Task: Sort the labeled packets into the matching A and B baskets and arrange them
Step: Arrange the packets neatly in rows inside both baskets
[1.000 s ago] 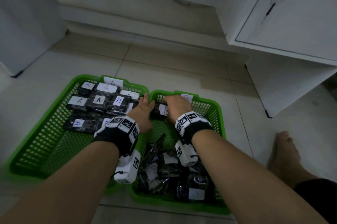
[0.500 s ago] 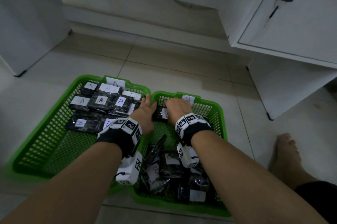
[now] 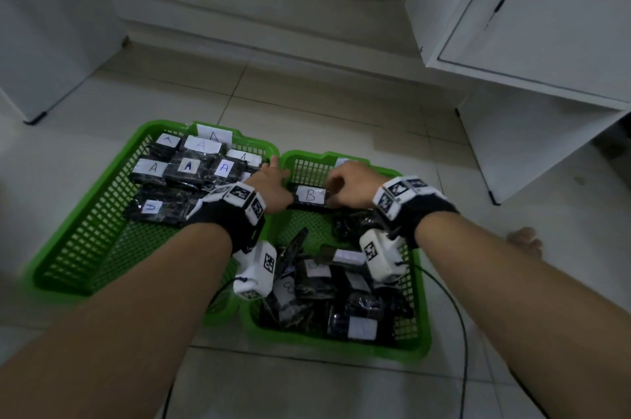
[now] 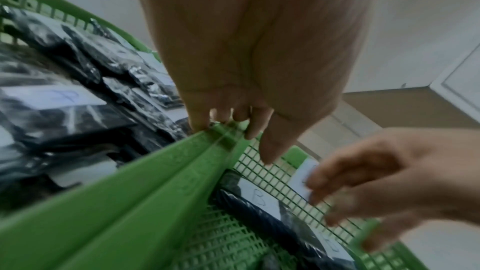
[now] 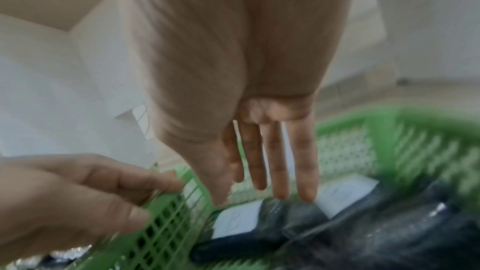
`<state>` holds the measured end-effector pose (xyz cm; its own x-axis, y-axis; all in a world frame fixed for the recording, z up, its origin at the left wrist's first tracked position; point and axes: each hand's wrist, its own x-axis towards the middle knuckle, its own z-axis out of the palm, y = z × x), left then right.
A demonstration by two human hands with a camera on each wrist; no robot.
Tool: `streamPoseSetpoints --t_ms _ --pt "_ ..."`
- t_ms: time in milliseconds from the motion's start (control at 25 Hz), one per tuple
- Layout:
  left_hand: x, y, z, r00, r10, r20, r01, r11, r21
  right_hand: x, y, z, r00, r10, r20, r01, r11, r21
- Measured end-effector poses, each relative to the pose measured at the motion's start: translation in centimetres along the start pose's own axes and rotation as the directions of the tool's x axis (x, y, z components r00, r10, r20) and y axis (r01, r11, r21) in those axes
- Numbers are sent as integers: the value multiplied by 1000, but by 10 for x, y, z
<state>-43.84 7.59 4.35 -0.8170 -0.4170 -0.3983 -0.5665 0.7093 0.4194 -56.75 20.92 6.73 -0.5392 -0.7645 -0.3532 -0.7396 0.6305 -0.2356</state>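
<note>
The B packet point(image 3: 310, 196) lies flat, long axis sideways, just under the right hand's point(image 3: 348, 184) loosely extended, empty fingers point(image 5: 302, 163), nearer it than the left hand point(image 3: 273, 184), whose relaxed fingers rest on the basket rim point(image 4: 145, 171).

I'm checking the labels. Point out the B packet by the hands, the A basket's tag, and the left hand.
B packet point(image 3: 310, 195), head view: on its white label.
A basket's tag point(image 3: 214, 136), head view: on the white card.
Left hand point(image 3: 269, 184), head view: on its back.
</note>
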Motion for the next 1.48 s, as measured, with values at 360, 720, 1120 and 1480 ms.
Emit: streamPoseSetpoints --t_ms 360,720,1120,1480 --pt "-54 55 31 980 170 -100 -169 986 16 -114 25 45 970 224 -92 -184 928 323" --pt "-78 9 67 980 145 139 -172 962 211 -166 33 137 911 89 -402 52 944 326" --pt "-73 5 74 982 138 130 -129 989 -73 -173 19 155 699 229 -677 41 933 358" --pt "-88 -9 56 980 181 80 -82 742 -666 -173 32 125 650 651 -391 278 275 920"
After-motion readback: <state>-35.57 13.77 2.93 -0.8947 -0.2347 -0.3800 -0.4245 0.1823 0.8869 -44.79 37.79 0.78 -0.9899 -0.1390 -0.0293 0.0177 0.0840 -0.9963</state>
